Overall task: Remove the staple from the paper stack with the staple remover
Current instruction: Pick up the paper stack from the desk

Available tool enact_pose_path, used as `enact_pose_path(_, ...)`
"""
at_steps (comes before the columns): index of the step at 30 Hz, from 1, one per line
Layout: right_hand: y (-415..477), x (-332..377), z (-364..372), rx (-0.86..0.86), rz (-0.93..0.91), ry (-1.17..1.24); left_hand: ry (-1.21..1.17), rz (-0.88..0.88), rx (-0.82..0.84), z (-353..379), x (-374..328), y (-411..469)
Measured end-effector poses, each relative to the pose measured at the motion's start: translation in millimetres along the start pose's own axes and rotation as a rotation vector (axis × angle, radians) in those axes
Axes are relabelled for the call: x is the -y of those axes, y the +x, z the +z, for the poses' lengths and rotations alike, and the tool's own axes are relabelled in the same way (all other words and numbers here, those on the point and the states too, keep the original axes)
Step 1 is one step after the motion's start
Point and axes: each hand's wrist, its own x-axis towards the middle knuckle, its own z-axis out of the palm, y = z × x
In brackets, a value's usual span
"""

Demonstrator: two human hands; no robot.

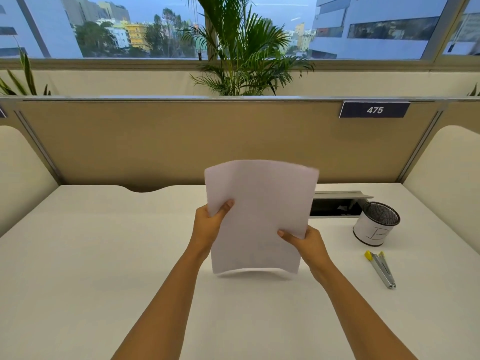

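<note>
White plain-paper stack [259,216] hangs upright above the cream desk [104,255], held at both side edges. The left hand [207,224] pinches its 9 o'clock edge, thumb in front, and the right hand [309,245] pinches lower, near 4 o'clock. The stack looks light and floppy and its bottom edge bows, so it likely needs laying flat and pinning down beside the staple, which does not show on this face. Well apart at 3 o'clock lies the slim silver-and-yellow metal staple remover [381,268], untouched; it looks rigid and easy to grasp mid-body. Beyond it stands a black mesh cup [375,224] with a white band.
</note>
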Motion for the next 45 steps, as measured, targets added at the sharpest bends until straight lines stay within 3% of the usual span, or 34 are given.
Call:
enact_pose_path(5, 4, -3, -17, -0.082, -0.052, 0.035, -0.245, -0.014, -0.187, -6, -9, 7)
enact_pose_path(9, 6, 0, -15, -0.164, 0.000, 0.395, -0.427, -0.047, -0.200, -2, -10, 9)
enact_pose_path(12, 7, 4, -4, -0.101, 0.032, 0.600, -0.538, -0.082, -0.194, 8, -7, 8)
enact_pose_path(15, 8, 8, 4, -0.033, 0.014, 0.541, -0.604, -0.098, -0.170, 19, -5, 6)
enact_pose_path(23, 21, 8, -29, -0.106, -0.062, 0.287, -0.438, -0.034, -0.285, -22, 12, 22)
enact_pose_path(33, 21, 8, -32, -0.060, -0.143, 0.174, 0.198, -0.171, -0.094, -39, 36, 24)
enact_pose_path(45, 14, -3, -22, -0.120, -0.177, 0.129, 0.183, -0.045, -0.117, -12, 50, 11)
